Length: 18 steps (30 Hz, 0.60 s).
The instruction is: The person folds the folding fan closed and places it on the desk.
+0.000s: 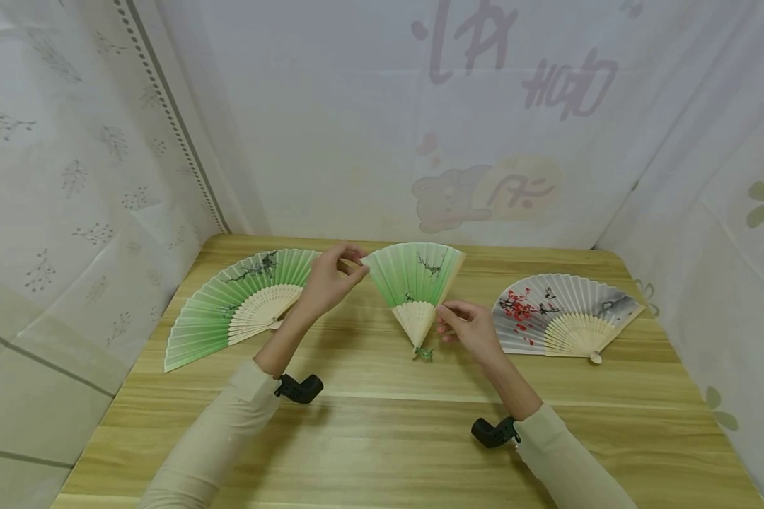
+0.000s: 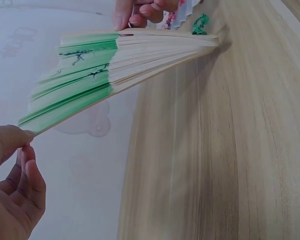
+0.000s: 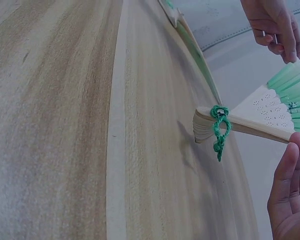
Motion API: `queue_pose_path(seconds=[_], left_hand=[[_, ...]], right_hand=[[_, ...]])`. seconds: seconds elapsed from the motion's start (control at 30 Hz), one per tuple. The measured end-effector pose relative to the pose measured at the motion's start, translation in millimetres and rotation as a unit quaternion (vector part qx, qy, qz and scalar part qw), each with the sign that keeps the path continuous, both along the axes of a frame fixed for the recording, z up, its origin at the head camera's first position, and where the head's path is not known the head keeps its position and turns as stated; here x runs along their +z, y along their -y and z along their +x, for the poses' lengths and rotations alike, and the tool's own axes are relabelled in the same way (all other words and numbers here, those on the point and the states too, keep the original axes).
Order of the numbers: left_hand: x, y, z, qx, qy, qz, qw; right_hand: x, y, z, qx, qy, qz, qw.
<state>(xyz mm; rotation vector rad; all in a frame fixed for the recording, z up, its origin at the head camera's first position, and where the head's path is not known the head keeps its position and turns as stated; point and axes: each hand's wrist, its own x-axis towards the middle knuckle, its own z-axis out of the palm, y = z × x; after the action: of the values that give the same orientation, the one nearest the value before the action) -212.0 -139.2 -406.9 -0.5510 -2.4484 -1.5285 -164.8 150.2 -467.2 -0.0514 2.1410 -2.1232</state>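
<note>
A partly spread green fan [image 1: 414, 276] with pale ribs stands in the middle of the head view, its pivot end toward the person. The left hand [image 1: 331, 279] pinches its upper left corner between thumb and finger, also seen in the left wrist view [image 2: 15, 185]. My right hand [image 1: 474, 331] pinches the right outer rib about halfway along; the right wrist view shows that hand [image 3: 292, 195] at the rib. A green knotted cord [image 3: 220, 127] hangs at the fan's pivot end.
On the wooden table [image 1: 382, 438], a wide-spread green fan [image 1: 229, 311] lies at the left. At the right lies a spread grey-white fan [image 1: 557, 311] with red blossoms. A printed white cloth [image 1: 331, 127] hangs behind the table.
</note>
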Motion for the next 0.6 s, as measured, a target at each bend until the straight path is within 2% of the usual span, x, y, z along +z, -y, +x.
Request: queue_pose_path(seconds=[0.33, 0.6], left_hand=[[2.7, -3.3, 0.3, -0.005, 0.005, 0.007, 1.0], [3.4, -5.8, 0.0, 0.002, 0.018, 0.006, 0.9998]], right_hand=[[1.7, 1.4, 0.0, 0.006, 0.001, -0.006, 1.0], [4.2, 3.4, 0.1, 0.004, 0.006, -0.015, 0.9999]])
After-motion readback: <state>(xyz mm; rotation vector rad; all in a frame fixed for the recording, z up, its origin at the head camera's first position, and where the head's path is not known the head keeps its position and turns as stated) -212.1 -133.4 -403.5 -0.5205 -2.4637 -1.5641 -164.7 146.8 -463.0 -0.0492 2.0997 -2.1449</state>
